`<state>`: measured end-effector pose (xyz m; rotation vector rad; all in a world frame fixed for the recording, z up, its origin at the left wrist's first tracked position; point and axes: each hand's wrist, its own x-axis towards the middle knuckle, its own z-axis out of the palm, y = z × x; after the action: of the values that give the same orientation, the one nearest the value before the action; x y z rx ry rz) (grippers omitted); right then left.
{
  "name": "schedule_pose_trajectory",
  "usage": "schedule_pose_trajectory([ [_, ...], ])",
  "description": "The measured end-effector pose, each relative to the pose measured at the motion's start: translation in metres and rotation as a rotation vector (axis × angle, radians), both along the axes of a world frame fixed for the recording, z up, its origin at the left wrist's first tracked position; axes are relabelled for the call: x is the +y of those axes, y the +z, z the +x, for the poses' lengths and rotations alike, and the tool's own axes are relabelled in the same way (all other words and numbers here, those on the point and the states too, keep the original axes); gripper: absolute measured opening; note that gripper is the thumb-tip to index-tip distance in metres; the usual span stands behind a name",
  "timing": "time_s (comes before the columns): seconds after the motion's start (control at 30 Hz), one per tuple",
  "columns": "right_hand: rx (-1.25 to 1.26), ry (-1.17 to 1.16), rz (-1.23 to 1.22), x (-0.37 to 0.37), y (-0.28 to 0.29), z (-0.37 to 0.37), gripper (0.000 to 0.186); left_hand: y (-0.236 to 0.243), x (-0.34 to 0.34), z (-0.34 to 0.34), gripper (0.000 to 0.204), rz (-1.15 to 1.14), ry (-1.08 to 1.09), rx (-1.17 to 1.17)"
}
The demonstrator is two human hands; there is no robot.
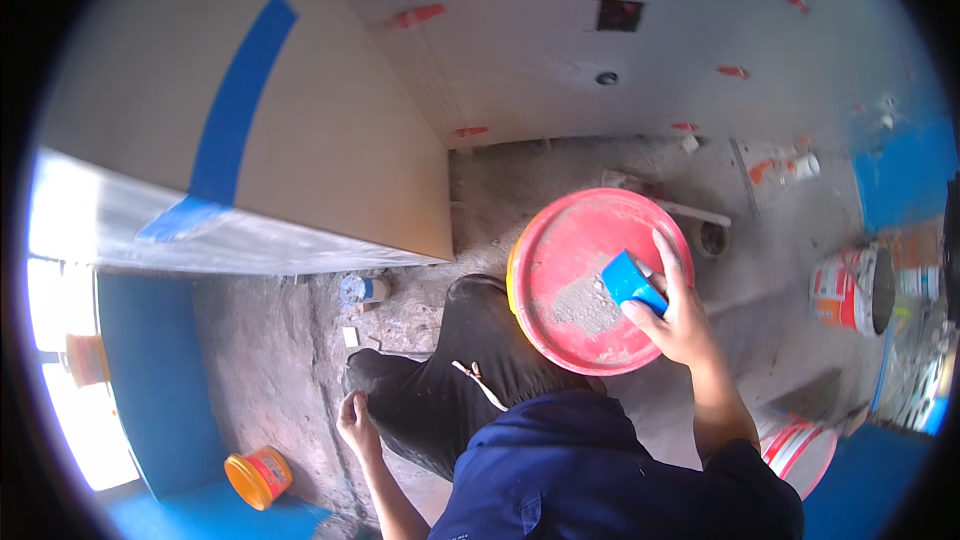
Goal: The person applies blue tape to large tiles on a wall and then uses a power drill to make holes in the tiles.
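Note:
My right hand [680,318] grips a small blue box-shaped plastic tool [634,283], fingers along its far side and thumb on the near side. The tool rests over a round red lid [560,240] with a raised rim, and its underside is hidden. A patch of grey powdery material [588,306] lies on the lid beside the tool. Beneath the lid, a yellow edge [514,275] shows at the left. My left hand [358,422] hangs beside my bent knee, its fingers loosely curled and apart, with nothing visible in them.
Panelled walls stand ahead, with red clips [420,15] and blue tape [230,120]. An orange tub [258,477] lies at lower left; a white-and-red bucket [845,290] is on the right. A small blue-and-white container [362,290] stands on the rough floor [260,360].

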<state>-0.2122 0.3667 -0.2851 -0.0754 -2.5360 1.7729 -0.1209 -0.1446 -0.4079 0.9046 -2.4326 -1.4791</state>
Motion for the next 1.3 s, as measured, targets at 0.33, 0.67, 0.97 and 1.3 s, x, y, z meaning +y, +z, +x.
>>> schedule_pose_trajectory([
  [0.33, 0.333, 0.203, 0.831, 0.008, -0.033, -0.068, 0.070, 0.113, 0.077, -0.120, 0.054, -0.413, -0.181, 0.397],
  [0.67, 0.104, 0.425, 0.726, -0.056, -0.040, -0.193, 0.057, 0.206, 0.129, -0.252, 0.108, -0.808, -0.349, 0.904],
  [0.97, -0.346, 1.060, 1.241, -0.108, -0.135, -0.290, 0.051, 0.202, 0.005, -0.252, 0.098, -0.785, 0.068, 0.709],
  [1.3, -0.480, 0.977, 1.201, -0.127, -0.161, -0.319, 0.048, 0.236, 0.107, -0.231, 0.122, -0.789, -0.257, 0.637],
])
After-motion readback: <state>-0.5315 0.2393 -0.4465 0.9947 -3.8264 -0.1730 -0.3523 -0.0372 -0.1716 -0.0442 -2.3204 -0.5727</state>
